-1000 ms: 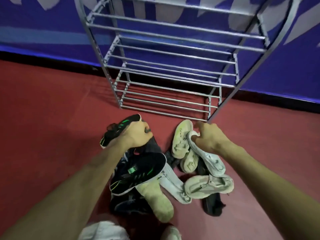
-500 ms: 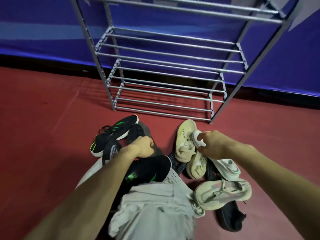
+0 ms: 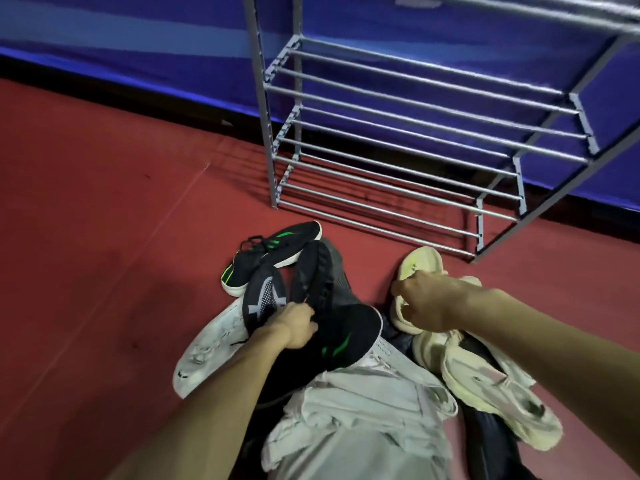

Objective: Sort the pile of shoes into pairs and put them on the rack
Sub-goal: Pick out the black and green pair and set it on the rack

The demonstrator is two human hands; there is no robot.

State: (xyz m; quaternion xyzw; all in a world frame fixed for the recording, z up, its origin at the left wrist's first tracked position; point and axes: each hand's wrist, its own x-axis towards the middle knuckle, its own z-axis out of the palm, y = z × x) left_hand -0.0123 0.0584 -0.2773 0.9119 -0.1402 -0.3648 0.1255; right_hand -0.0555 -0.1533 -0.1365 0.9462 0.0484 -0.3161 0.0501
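Two hands, left (image 3: pixel 298 327) on dark shoes (image 3: pixel 311 282), right (image 3: pixel 426 303) on cream shoe (image 3: pixel 420 263)

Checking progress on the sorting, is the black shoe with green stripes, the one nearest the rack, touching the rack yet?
Apart. In the head view, bare red floor shows between the black shoe with green stripes and the rack.

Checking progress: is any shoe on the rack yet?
No: every visible shelf of the rack is bare, and the shoes lie on the floor.
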